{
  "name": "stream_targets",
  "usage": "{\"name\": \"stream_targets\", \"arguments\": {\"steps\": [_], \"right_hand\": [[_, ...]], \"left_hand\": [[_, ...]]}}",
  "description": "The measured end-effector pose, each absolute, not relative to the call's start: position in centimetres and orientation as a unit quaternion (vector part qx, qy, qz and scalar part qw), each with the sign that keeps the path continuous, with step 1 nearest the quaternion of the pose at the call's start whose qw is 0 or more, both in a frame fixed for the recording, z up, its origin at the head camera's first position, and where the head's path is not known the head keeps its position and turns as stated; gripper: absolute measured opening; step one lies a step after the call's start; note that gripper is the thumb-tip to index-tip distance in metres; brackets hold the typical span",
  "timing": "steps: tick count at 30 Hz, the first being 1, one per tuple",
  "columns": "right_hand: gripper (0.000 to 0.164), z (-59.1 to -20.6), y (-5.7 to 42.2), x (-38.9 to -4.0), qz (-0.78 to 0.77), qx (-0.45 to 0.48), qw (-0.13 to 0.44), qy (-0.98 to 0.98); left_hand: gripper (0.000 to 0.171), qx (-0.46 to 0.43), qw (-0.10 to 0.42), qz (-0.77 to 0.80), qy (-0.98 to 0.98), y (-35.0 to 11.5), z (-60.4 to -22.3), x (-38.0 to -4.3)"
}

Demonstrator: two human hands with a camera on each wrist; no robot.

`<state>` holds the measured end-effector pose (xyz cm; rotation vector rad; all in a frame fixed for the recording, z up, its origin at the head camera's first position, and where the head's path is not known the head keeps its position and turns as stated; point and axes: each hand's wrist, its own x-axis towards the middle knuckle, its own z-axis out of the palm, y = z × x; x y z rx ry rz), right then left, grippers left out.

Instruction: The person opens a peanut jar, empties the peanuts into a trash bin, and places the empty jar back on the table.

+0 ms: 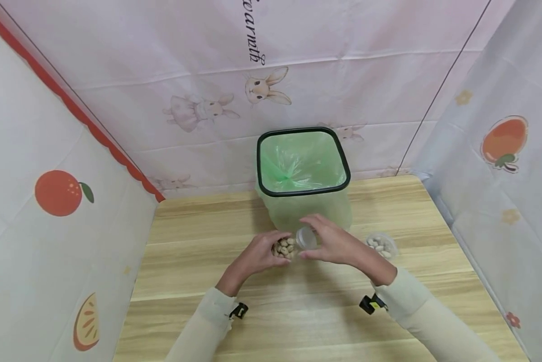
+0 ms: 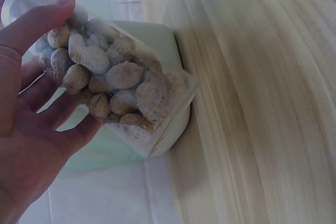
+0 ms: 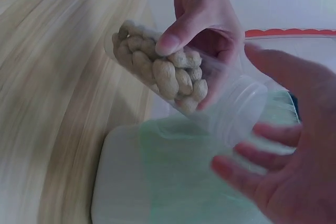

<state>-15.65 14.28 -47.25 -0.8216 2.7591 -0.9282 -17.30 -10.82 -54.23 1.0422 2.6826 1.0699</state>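
Steadying the clear jar (image 3: pixel 214 115) on a slant, the left hand (image 1: pixel 261 251) curls thumb and fingers round its wall, probably so the peanuts (image 3: pixel 165 77) settle towards the base and the lid (image 3: pixel 248 106) faces right. There the right hand (image 1: pixel 336 245) is spread around the lid, perhaps to match its width; whether it touches cannot be told. The jar is over the table (image 1: pixel 185 281), near side of the lined bin (image 1: pixel 307 208). A tub (image 1: pixel 395 245) of pale pieces sits right, seemingly out of the way.
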Motion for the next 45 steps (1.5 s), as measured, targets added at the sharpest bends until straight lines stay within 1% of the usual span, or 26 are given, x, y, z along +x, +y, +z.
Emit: {"name": "stream_targets", "arguments": {"steps": [1,5,7,11,18,23,29,38,45], "right_hand": [[0.088,-47.3,14.2,-15.7,-0.311,-0.249,0.067,0.915],[0.088,-47.8,13.8,-16.0,-0.345,-0.180,0.091,0.917],[0.084,-48.0,13.7,-16.2,-0.362,-0.159,0.092,0.914],[0.075,-48.1,13.5,-16.3,-0.366,-0.150,0.083,0.915],[0.059,-48.3,13.6,-16.4,-0.353,-0.167,0.075,0.918],[0.051,-48.2,13.7,-16.4,-0.347,-0.187,0.076,0.916],[0.050,-48.3,14.0,-16.4,-0.338,-0.208,0.069,0.915],[0.049,-48.5,14.3,-16.1,-0.318,-0.248,0.043,0.914],[0.051,-48.2,14.5,-15.9,-0.327,-0.259,0.042,0.908]], "left_hand": [[0.064,0.339,0.029,0.346,0.874,-10.8,-54.3,-17.3],[0.064,0.334,0.009,0.336,0.880,-10.6,-54.4,-17.2],[0.063,0.332,0.007,0.334,0.882,-10.6,-54.4,-17.2],[0.063,0.330,0.005,0.326,0.886,-10.5,-54.4,-17.2],[0.063,0.338,0.005,0.324,0.884,-10.3,-54.8,-17.3],[0.064,0.338,0.007,0.326,0.883,-10.2,-55.0,-17.3],[0.064,0.337,0.011,0.319,0.886,-10.1,-55.1,-17.3],[0.066,0.342,0.021,0.314,0.885,-10.2,-55.2,-17.4],[0.065,0.343,0.022,0.322,0.882,-10.3,-55.1,-17.4]]}}
